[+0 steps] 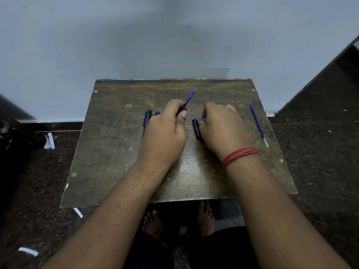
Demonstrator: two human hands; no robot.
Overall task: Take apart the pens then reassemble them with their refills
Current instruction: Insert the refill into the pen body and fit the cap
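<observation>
My left hand (167, 129) grips a pen with its blue refill (189, 99) poking up and away past my thumb. To its left a capped blue-and-black pen (146, 121) lies on the small brown table (116, 152), with another pen end (157, 113) just showing beside my knuckles. My right hand (221, 129) has its fingers curled down over a black pen cap (196, 129) with a blue part by the fingertips. A loose blue refill (259, 125) lies along the table's right side.
The table stands against a pale wall on a dark speckled floor. Scraps of white paper (49, 141) lie on the floor to the left. My bare feet (155, 222) show under the table's near edge.
</observation>
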